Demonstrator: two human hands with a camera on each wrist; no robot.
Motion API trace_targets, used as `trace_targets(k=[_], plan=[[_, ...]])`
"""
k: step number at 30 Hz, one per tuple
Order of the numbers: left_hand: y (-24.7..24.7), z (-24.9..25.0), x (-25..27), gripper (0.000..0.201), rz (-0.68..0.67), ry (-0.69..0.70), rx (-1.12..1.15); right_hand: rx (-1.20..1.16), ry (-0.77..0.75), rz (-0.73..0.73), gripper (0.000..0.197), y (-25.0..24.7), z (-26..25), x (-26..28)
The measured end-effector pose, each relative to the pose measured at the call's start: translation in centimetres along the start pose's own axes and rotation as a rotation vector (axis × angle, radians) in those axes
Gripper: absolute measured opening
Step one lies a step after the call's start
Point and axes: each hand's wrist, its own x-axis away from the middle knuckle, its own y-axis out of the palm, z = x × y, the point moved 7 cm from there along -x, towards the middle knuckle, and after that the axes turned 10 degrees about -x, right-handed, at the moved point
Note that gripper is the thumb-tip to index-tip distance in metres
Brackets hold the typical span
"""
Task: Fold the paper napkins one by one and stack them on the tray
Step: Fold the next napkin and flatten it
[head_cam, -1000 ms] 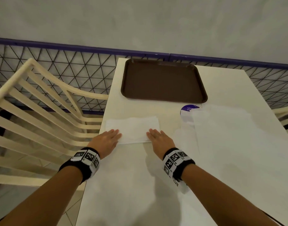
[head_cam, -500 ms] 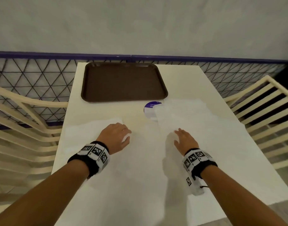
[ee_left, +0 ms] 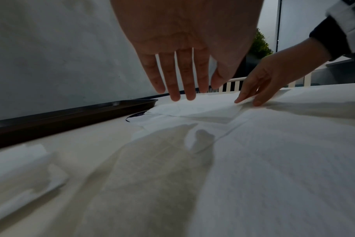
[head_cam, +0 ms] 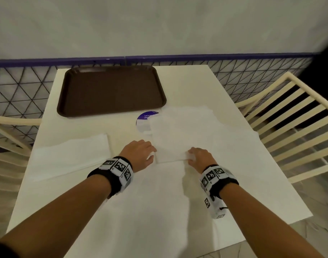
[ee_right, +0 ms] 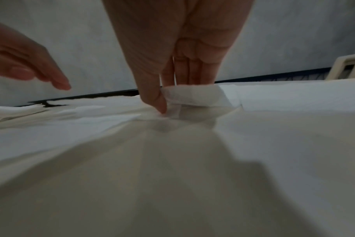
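Observation:
An empty brown tray [head_cam: 111,90] [ee_left: 71,115] sits at the table's far left. A folded white napkin [head_cam: 70,155] [ee_left: 20,168] lies near the left edge. Several unfolded napkins [head_cam: 187,135] [ee_left: 192,109] lie spread out to the right of the tray. My right hand [head_cam: 192,157] [ee_right: 166,102] pinches the near edge of the top napkin between thumb and fingers, and that corner [ee_right: 192,96] is lifted and curled. My left hand [head_cam: 148,153] [ee_left: 182,94] hovers just above the same napkin's near left corner with straight fingers, holding nothing.
A round purple sticker [head_cam: 147,117] shows on the white table [head_cam: 122,211] between tray and napkins. Cream slatted chairs stand at the right [head_cam: 289,127] and left [head_cam: 3,127]. A mesh fence [head_cam: 20,90] and a grey wall lie behind.
Both hands left the folded napkin and moved right to the unfolded napkins. The right hand has taken hold of the top napkin's near edge. The view has swung right.

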Motion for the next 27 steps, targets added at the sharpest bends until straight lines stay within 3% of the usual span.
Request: trace_targets(k=[8, 13, 16, 19, 22, 24, 27], plan=[[-0.4, 1.2, -2.5, 0.044, -0.064, -0.029, 0.007, -0.082, -0.123, -0.143, 0.043, -0.1, 1.6, 0.4], [-1.6, 1.9, -4.8, 0.073, -0.024, -0.006, -0.064, -0.144, -0.230, -0.061, 0.041, -1.6, 0.8, 0.7], [-1.4, 3.1, -5.8, 0.084, -0.084, 0.063, -0.178, -0.110, -0.335, -0.022, 0.040, -2.4, -0.7, 1.7], [-1.1, 3.8, -5.9, 0.070, -0.069, 0.079, -0.252, -0.020, -0.439, -0.008, 0.039, -2.9, -2.3, 3.9], [-2.2, 3.1, -4.7, 0.048, 0.068, 0.028, -0.181, 0.008, -0.489, 0.015, 0.039, -2.9, -3.0, 5.3], [-3.5, 3.1, -2.8, 0.047, 0.232, 0.071, -0.169, 0.024, -0.479, 0.003, 0.039, -2.3, -2.7, 5.4], [-3.1, 2.9, 0.5, 0.046, 0.237, 0.074, -0.201, 0.051, -0.447, -0.056, 0.040, -0.9, -2.8, 5.5]])
